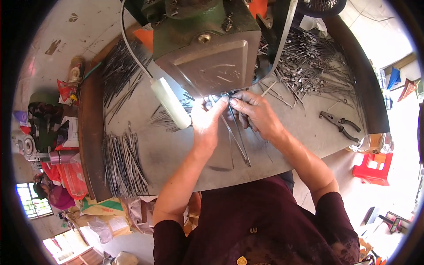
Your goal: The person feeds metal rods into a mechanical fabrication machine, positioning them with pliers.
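Both my hands meet close under the front of a green and brown machine head (212,66). My left hand (206,120) has its thumb and fingers closed at the upper end of some thin metal strips (239,143). Beside it, almost touching, my right hand (257,114) pinches the same strips. Their lower ends stick out toward me and come together near the table's front edge. The machine head hides the tips of the strips and part of my fingers.
A white tubular lamp (171,104) on a bent neck hangs left of my hands. Bundled metal strips (123,165) lie at left, a larger tangled heap (309,62) at back right. Pliers (340,125) rest on the metal table (176,163); a red stool (373,169) stands beyond.
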The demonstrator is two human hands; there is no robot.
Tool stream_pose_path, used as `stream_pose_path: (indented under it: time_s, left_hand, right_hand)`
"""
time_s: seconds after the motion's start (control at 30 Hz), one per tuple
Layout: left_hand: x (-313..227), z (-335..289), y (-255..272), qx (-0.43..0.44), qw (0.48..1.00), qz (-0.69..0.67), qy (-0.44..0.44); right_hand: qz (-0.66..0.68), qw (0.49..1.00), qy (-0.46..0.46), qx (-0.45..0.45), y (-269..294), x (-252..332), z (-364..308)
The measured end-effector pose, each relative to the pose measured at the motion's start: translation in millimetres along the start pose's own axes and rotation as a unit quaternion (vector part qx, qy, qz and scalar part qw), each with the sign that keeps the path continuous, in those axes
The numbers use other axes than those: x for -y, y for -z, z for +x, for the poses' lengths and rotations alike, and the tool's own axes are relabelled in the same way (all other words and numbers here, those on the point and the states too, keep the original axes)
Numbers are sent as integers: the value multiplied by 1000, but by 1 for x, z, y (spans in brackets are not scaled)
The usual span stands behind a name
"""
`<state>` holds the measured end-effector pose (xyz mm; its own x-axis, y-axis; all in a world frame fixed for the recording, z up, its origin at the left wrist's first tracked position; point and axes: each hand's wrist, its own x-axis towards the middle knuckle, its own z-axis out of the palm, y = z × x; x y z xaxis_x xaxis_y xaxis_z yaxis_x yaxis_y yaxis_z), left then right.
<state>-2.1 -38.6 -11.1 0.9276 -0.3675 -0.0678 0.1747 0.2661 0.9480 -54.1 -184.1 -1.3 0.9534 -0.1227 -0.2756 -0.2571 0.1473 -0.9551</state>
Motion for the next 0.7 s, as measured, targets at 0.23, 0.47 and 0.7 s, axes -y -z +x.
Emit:
stream_pose_path:
  time_s: [0.23,0.47,0.7]
  left_hand:
    - [19,2,4,5,990,-127,57]
    - [5,4,8,-11,990,-90,108]
    - [-4,8,10,32,993,-53,102]
  right_hand:
    - [19,994,-48,93,14,0,18]
    - [76,996,-31,33,2,-6,0]
    - [-17,1000,1,23,1,5,-2]
